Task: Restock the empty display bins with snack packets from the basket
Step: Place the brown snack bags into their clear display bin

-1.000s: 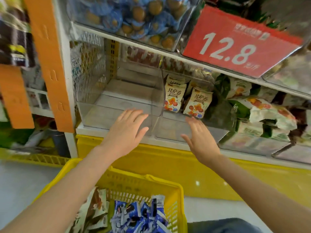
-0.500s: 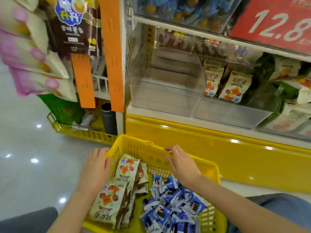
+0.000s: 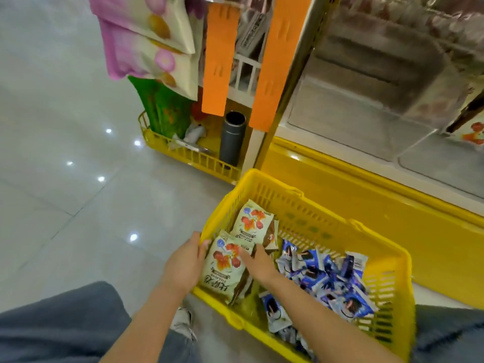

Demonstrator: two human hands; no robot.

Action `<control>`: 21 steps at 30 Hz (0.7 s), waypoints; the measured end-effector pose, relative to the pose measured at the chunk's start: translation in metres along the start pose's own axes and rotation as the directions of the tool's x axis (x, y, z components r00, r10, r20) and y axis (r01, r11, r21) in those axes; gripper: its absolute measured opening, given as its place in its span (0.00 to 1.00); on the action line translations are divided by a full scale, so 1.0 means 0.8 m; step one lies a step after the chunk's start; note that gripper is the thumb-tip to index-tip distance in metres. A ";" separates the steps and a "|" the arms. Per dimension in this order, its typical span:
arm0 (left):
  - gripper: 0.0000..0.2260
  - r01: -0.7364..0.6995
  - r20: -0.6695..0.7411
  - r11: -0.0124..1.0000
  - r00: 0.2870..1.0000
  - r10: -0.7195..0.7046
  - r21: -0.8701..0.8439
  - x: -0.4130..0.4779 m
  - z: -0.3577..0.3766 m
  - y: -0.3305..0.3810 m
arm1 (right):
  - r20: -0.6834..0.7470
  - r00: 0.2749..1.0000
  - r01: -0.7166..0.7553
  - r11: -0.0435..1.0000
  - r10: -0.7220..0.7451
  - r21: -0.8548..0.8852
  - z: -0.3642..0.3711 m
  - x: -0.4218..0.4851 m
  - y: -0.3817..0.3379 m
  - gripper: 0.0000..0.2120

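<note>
From the head view, the basket (image 3: pixel 315 218) sits on the floor in front of me, just below the shelf. The cream packets (image 3: pixel 225 268) stand stacked on edge in its left end, with loose blue packets (image 3: pixel 327 273) heaped to their right. The clear bin (image 3: pixel 340 108) up on the shelf has nothing in it.

My left hand (image 3: pixel 187 260) is at the left edge of the near cream stack, fingers bent down between the packets and the basket wall. I cannot tell whether they have closed on anything. My right hand (image 3: pixel 258 263) lies on the stack's right side with the fingers fairly straight, touching but not clamped.

I judge these to be light, air-puffed pouches: soft, glossy film, easy to crush and quick to slide over one another. One hand would likely fan them out and drop some. I would press the stack between both palms, low on the flat faces rather than at the crimped tops, squeezing just enough to keep them together. Then I would lift them upright as one block and set them into the bin the same way up
</note>
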State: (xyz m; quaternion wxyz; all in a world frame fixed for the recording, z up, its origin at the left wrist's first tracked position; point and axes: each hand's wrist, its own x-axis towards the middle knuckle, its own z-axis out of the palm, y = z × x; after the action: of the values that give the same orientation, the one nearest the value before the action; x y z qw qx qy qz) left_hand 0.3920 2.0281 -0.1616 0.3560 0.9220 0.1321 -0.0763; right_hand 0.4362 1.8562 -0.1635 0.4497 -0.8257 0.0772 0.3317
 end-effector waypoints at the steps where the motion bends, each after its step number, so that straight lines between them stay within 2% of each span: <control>1: 0.10 0.001 -0.009 1.000 1.000 -0.001 0.010 0.000 0.002 0.000 | -0.018 1.000 -0.020 1.000 0.019 -0.004 0.000 0.007 0.001 0.30; 3: 0.11 0.004 -0.032 1.000 0.999 -0.003 0.031 0.001 0.005 -0.001 | -0.049 0.998 -0.033 0.998 0.030 -0.054 -0.001 0.015 0.006 0.32; 5: 0.13 0.000 -0.052 1.000 0.999 0.002 0.023 0.003 0.007 -0.003 | -0.092 0.996 -0.011 0.989 -0.003 -0.145 0.001 0.017 0.009 0.29; 8: 0.14 -0.001 -0.064 1.000 0.998 0.003 0.024 0.004 0.009 -0.004 | -0.146 0.982 0.087 0.974 -0.120 -0.209 0.002 0.018 0.008 0.12; 9: 0.14 0.001 -0.070 0.999 0.998 0.002 0.032 0.004 0.009 -0.004 | -0.152 0.976 0.123 0.968 -0.158 -0.217 0.000 0.017 0.006 0.10; 11: 0.14 0.006 -0.076 0.999 0.997 -0.003 0.040 0.002 0.009 -0.003 | -0.147 0.966 0.176 0.956 -0.214 -0.236 -0.007 0.016 -0.002 0.14; 13: 0.15 -0.002 -0.070 0.999 0.998 0.005 0.041 0.001 0.007 -0.002 | -0.114 0.958 0.223 0.932 -0.264 -0.287 -0.017 0.010 -0.018 0.14; 16: 0.15 0.007 -0.056 0.985 0.998 0.002 0.170 -0.001 0.000 0.003 | -0.097 0.922 0.294 0.840 -0.375 -0.456 -0.037 -0.003 -0.048 0.12; 18: 0.14 0.038 -0.130 0.945 0.991 0.005 0.326 -0.003 -0.004 0.012 | -0.082 0.875 0.352 0.742 -0.478 -0.570 -0.059 -0.018 -0.071 0.13; 19: 0.13 0.048 -0.199 0.944 0.980 0.019 0.327 -0.004 -0.006 0.017 | -0.055 0.848 0.386 0.685 -0.528 -0.618 -0.071 -0.028 -0.082 0.13; 21: 0.11 0.008 -0.333 0.994 0.942 0.029 0.110 -0.007 -0.013 0.034 | 0.002 0.803 0.439 0.589 -0.596 -0.678 -0.101 -0.046 -0.105 0.09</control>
State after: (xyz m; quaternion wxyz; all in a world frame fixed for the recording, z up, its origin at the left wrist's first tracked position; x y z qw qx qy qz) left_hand 0.3954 2.0148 -0.1355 0.2777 0.9404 0.1811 0.0759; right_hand 0.4822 1.8349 -0.0528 0.2004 -0.9458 -0.2373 0.0946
